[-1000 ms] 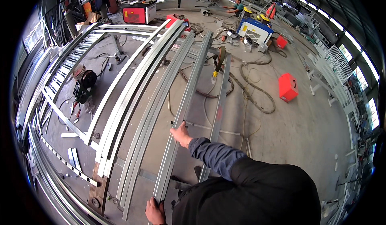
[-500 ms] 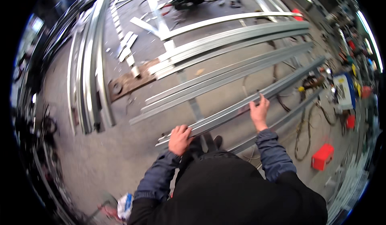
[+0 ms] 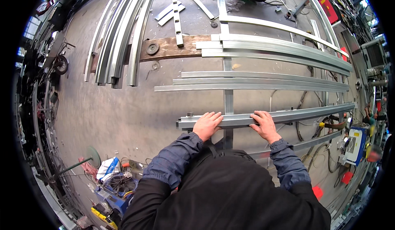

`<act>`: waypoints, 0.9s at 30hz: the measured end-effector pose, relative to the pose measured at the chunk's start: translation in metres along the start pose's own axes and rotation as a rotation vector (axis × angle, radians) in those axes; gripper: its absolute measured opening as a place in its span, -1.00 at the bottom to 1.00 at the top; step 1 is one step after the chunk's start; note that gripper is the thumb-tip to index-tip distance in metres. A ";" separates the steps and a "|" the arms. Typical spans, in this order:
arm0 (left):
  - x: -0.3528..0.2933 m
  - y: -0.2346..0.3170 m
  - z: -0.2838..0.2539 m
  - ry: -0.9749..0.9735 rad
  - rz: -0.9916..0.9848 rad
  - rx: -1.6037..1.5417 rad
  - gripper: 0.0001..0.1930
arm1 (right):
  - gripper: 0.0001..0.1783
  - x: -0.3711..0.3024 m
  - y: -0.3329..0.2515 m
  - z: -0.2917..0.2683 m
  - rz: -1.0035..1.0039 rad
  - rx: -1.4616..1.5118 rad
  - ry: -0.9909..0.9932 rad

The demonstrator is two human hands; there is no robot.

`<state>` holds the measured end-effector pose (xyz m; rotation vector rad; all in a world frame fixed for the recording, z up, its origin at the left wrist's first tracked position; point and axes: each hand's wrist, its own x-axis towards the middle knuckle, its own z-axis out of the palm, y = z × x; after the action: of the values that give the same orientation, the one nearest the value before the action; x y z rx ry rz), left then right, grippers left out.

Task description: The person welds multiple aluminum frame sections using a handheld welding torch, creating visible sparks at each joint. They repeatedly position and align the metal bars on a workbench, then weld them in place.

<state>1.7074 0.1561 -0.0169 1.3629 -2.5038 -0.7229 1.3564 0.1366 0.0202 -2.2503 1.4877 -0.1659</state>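
Observation:
A long grey metal profile (image 3: 237, 121) lies crosswise in front of me, on a metal crossbar (image 3: 228, 101) that runs away from me. My left hand (image 3: 207, 126) grips it near its left end, fingers laid over the top. Farther right, my right hand (image 3: 266, 126) holds the same profile, with the thumb on the near side and the fingers over the top. Small upright pieces stick up behind its far edge, one near the left end and one right of my right hand. The undersides of both hands are hidden.
Beyond lie several parallel metal profiles (image 3: 255, 82) and a thicker stack (image 3: 284, 52). More long profiles (image 3: 123, 36) rest on a wooden plank (image 3: 173, 48) at the far left. Cables (image 3: 302, 127) and a white-and-blue machine (image 3: 354, 145) are at the right; a blue toolbox (image 3: 117, 193) stands lower left.
The view has turned, so the profile now lies nearly level across it. My hands are closer together; the left sits farther in from the profile's left end.

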 end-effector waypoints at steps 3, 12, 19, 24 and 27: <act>0.000 0.000 0.000 -0.020 -0.003 0.017 -0.37 | -0.42 0.003 0.002 -0.003 -0.051 -0.037 -0.009; -0.001 0.003 -0.001 -0.096 -0.035 0.057 -0.35 | -0.40 0.006 0.001 -0.007 -0.133 -0.110 -0.048; 0.002 0.000 0.009 -0.093 -0.034 0.096 -0.35 | -0.37 0.012 0.002 -0.008 -0.097 -0.084 -0.094; -0.001 -0.003 0.013 -0.069 -0.036 0.096 -0.34 | -0.37 0.016 -0.001 -0.010 -0.133 -0.094 -0.106; -0.002 -0.003 0.014 -0.078 -0.043 0.080 -0.33 | -0.36 0.016 0.000 -0.007 -0.147 -0.094 -0.109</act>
<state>1.7051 0.1605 -0.0300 1.4461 -2.5977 -0.7044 1.3608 0.1204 0.0245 -2.4030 1.2998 -0.0170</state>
